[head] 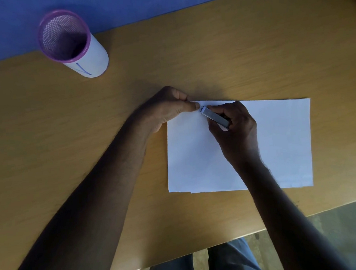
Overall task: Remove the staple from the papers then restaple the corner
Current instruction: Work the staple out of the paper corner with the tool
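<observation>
Papers [258,146] plain white; stapler [214,116] silver-grey; worktop [167,61] tan with faint wood grain; cup [71,43] purple-rimmed mesh, white wrap bearing blue pen lines; wall [121,6] blue; trousers [234,261] grey-blue; floor [337,229] dull grey.

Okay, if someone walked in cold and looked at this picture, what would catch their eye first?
Most likely the two hands meeting at the far left corner of the white papers in the middle of the wooden desk: the left hand pinches that corner while the right hand grips a small metal stapler pointed at it. Next, the purple-rimmed mesh pen holder standing alone at the far left.
</observation>
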